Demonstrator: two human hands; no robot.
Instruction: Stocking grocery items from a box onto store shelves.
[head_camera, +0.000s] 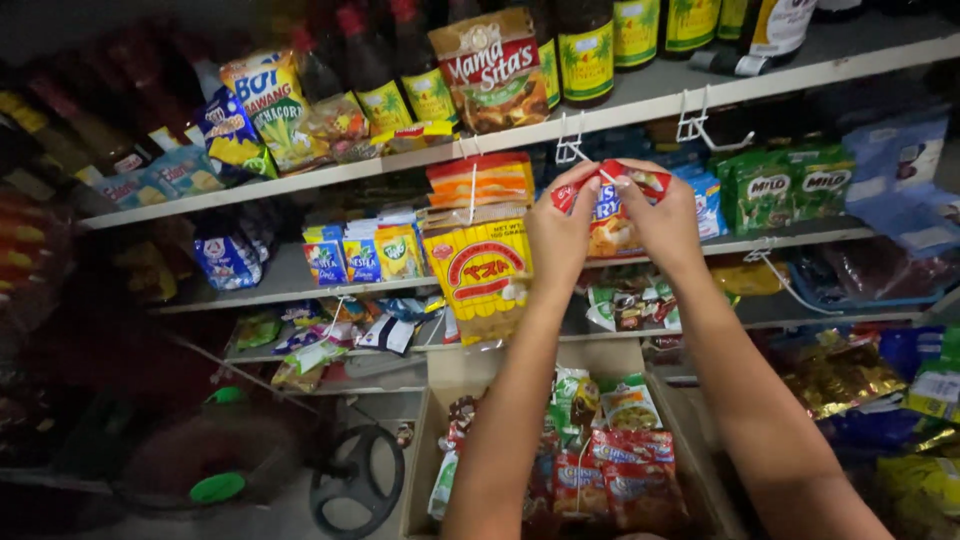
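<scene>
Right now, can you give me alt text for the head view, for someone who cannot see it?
Both hands, left hand and right hand, hold the top of a red sachet strip up at a white wire hook on the shelf edge. Stocked shop shelves surround it; below sits an open cardboard box of more sachets.

Dark glass sauce bottles (585, 50) are standing on the top grey shelf board (650, 95). Green drink-mix packets (785, 190) are sitting on the middle shelf board (790, 235).

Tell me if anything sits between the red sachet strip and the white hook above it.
Nothing visible does. Both hands, left and right, pinch the red sachet strip at its top, just below the white hook; the gap between them looks open.
</scene>
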